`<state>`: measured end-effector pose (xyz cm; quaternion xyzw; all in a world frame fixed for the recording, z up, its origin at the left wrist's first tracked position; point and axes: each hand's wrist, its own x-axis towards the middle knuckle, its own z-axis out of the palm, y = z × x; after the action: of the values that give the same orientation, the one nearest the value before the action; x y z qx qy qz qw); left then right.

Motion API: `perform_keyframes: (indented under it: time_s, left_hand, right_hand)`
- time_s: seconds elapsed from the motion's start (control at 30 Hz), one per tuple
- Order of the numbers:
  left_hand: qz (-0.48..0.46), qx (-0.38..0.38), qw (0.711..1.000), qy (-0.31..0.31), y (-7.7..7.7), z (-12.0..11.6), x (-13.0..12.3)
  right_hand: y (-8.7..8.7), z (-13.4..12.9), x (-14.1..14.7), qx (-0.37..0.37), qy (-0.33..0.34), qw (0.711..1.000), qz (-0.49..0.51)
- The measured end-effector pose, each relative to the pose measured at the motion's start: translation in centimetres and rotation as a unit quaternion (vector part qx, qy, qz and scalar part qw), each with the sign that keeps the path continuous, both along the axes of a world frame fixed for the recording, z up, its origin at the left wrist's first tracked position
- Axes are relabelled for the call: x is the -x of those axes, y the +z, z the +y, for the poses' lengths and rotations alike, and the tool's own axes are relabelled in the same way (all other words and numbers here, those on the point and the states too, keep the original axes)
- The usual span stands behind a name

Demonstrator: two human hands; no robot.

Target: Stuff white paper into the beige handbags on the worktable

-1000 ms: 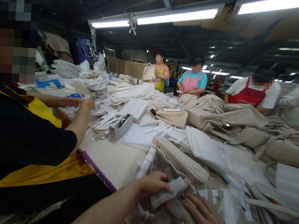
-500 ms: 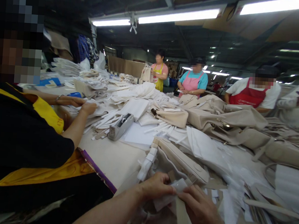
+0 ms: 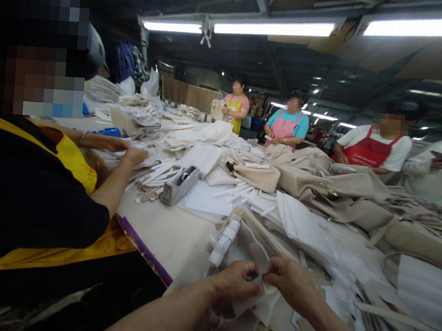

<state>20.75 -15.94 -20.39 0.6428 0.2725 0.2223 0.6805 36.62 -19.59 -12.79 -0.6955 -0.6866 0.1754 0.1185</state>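
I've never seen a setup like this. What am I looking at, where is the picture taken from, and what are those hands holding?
This is one camera worn on a person's head, looking forward and down, so the two bare arms at the bottom are that person's own. The left hand and right hand pinch a pale strip of material above a cream handbag. The long table holds white paper, more bags and a grey tape dispenser. A co-worker in black works alongside.
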Motion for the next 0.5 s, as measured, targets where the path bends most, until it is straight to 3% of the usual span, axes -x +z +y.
perform_keyframes:
  time_s: [0.33, 0.5]
  left_hand:
    - [0.02, -0.012, 0.996, 0.085, -1.0, -0.6, -0.9]
    - [0.029, -0.031, 0.995, 0.091, -1.7, -0.7, -1.1]
  right_hand:
    - [-0.9, 1.9, -0.1, 0.073, -0.003, 0.996, 0.043]
    - [-1.2, 2.5, -0.3, 0.137, 0.0, 0.987, 0.085]
